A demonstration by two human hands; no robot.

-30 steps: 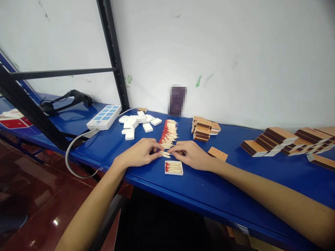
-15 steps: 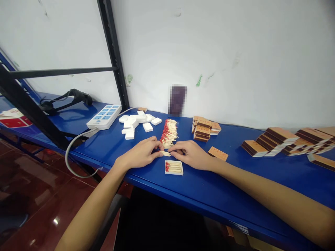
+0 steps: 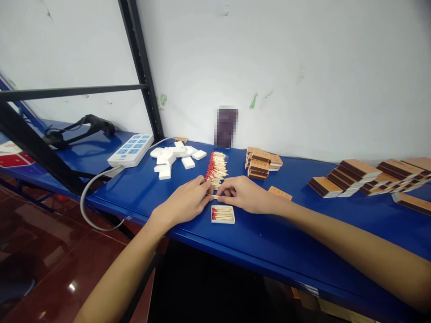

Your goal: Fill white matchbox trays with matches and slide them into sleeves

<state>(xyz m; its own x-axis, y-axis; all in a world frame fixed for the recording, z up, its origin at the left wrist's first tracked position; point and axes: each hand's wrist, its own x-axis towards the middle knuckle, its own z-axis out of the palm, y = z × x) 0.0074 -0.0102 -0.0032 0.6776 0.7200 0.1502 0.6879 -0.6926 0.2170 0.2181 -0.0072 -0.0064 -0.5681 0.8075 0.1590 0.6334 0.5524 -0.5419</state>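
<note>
Between my two hands, a few matchsticks (image 3: 215, 196) lie level just above or on the blue table; how many cannot be made out. My left hand (image 3: 188, 199) pinches their left ends, the heads hidden by its fingers. On the other side my right hand (image 3: 240, 194) grips the right ends between thumb and fingertips. Directly in front sits a white matchbox tray (image 3: 222, 222), holding a layer of red-headed matches (image 3: 223, 213). Beyond the fingers a long pile of loose matches (image 3: 218, 168) stretches toward the wall, red heads to the left.
White empty-looking trays (image 3: 171, 157) lie heaped at the back left, beside a power strip (image 3: 131, 151). Stacked matchboxes (image 3: 259, 163) stand right of the match pile, with a single matchbox (image 3: 280, 193) nearer. More stacks (image 3: 357, 172) fill the far right. A black shelf post (image 3: 143, 67) rises at left.
My fingers have drawn closer together around the matchsticks, so less of them shows. My left hand has shifted slightly right. The whole view has moved a little; the tray stays in place.
</note>
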